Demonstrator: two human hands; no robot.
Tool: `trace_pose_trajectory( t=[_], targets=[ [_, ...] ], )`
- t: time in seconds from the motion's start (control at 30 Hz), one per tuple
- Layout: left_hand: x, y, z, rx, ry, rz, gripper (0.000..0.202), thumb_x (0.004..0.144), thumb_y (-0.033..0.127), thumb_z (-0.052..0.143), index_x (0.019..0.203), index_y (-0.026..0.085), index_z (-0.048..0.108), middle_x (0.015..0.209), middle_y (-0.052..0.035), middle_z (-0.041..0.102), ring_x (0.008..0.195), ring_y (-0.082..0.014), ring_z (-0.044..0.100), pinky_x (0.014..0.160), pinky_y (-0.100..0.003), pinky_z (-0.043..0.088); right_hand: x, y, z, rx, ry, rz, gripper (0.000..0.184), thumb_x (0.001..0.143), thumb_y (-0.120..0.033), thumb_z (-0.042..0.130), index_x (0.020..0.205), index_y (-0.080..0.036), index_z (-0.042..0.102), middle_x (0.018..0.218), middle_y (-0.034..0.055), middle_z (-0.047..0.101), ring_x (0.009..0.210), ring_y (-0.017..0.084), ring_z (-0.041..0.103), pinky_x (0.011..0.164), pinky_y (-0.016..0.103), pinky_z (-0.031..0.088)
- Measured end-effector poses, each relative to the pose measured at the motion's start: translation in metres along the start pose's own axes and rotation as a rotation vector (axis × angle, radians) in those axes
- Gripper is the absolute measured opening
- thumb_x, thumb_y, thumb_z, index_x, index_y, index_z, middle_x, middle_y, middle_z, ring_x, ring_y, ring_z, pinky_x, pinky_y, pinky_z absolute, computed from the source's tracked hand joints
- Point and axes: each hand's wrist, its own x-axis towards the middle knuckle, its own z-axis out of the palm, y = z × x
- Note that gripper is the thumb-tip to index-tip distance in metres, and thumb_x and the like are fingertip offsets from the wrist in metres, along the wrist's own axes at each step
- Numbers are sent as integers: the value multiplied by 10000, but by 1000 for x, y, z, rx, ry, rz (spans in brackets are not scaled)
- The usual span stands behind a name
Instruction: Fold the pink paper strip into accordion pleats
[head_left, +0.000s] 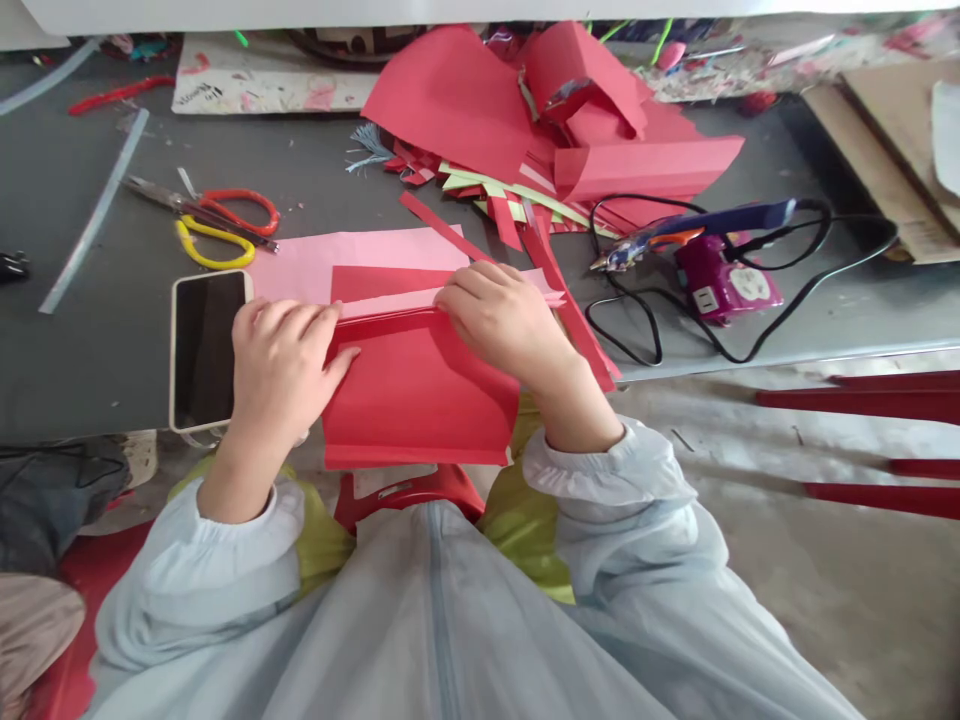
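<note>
A red sheet of paper point(420, 390) hangs partly over the table's front edge, with a fold line along its lower end. Across its upper part runs a narrow folded pink paper strip point(397, 303). My left hand point(283, 358) presses the left end of the fold, its thumb resting on the red sheet. Farther right, my right hand point(495, 312) grips the strip with fingers curled over it. A larger pink sheet point(300, 262) lies flat beneath, behind both hands. The undersides of the fingers are hidden.
A phone point(210, 350) lies beside my left hand, with scissors point(225, 225) behind it. Red paper scraps point(480, 110) are heaped at the back. To the right are a glue gun point(697, 220), its black cord and a purple box point(727, 280). Cardboard point(892, 150) lies far right.
</note>
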Motion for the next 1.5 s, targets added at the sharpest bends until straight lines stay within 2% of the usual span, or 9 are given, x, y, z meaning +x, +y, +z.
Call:
trace_pose_trajectory(
  t=[0.1, 0.23, 0.53, 0.67, 0.83, 1.03, 1.13, 1.27, 1.5],
  targets=[
    [2, -7, 1, -71, 101, -26, 174, 917, 314, 570, 992, 247, 711, 921, -47, 746, 968, -258, 656, 1023, -451, 421, 1, 4, -1, 29, 60, 52, 315, 987, -139, 368, 910, -172, 671, 904, 99, 672, 849, 234, 527, 717, 349, 369],
    [5, -12, 0, -198, 190, -96, 161, 906, 308, 589, 822, 249, 713, 798, -15, 744, 805, -215, 677, 882, -402, 500, -1, 6, -3, 162, 158, 12, 272, 1007, -293, 426, 931, -190, 666, 920, 86, 674, 867, 227, 547, 764, 353, 417],
    [1, -12, -9, -492, 188, -102, 104, 841, 324, 709, 767, 254, 731, 798, 18, 764, 765, -170, 696, 775, -337, 557, -3, 6, -4, 341, 233, 27, 258, 979, -300, 488, 838, -223, 690, 843, 56, 685, 842, 218, 557, 765, 381, 434],
    [-2, -14, -13, -647, 209, -72, 35, 798, 225, 760, 789, 247, 735, 803, 32, 751, 759, -137, 683, 706, -286, 553, -4, 4, -8, 361, 262, 17, 272, 985, -331, 482, 814, -224, 664, 814, 50, 663, 832, 212, 559, 761, 378, 438],
    [-2, -17, -15, -749, 252, -20, 155, 750, 96, 769, 812, 233, 735, 800, 14, 743, 784, -147, 678, 763, -325, 557, -8, 1, -14, 319, 308, -17, 281, 1003, -363, 464, 819, -230, 629, 810, 39, 648, 814, 196, 557, 762, 371, 425],
    [-1, -15, -15, -819, 255, 2, 150, 740, 104, 777, 772, 239, 722, 749, 28, 729, 754, -150, 678, 747, -335, 565, -10, 1, -16, 294, 344, -66, 245, 1000, -313, 472, 826, -235, 626, 800, 24, 652, 808, 181, 539, 769, 367, 423],
    [1, -16, -15, -699, 290, 37, 119, 762, 134, 763, 792, 242, 723, 763, 22, 739, 757, -159, 686, 767, -349, 560, -11, 3, -16, 257, 349, -56, 231, 993, -293, 488, 837, -251, 653, 805, 17, 654, 842, 185, 550, 786, 381, 414],
    [0, -16, -15, -318, 319, 187, 74, 790, 194, 723, 840, 248, 720, 811, 3, 750, 794, -193, 690, 827, -397, 545, -15, 3, -14, 180, 360, -111, 183, 963, -205, 534, 879, -281, 678, 838, 1, 687, 863, 177, 550, 801, 389, 415],
    [-15, 4, -14, 33, 156, 351, 127, 865, 172, 609, 822, 232, 711, 823, -49, 722, 779, -225, 615, 684, -394, 471, -26, -9, -2, 20, 473, -382, 207, 912, -98, 572, 795, -242, 664, 814, 7, 684, 829, 152, 518, 764, 341, 447]
  ],
)
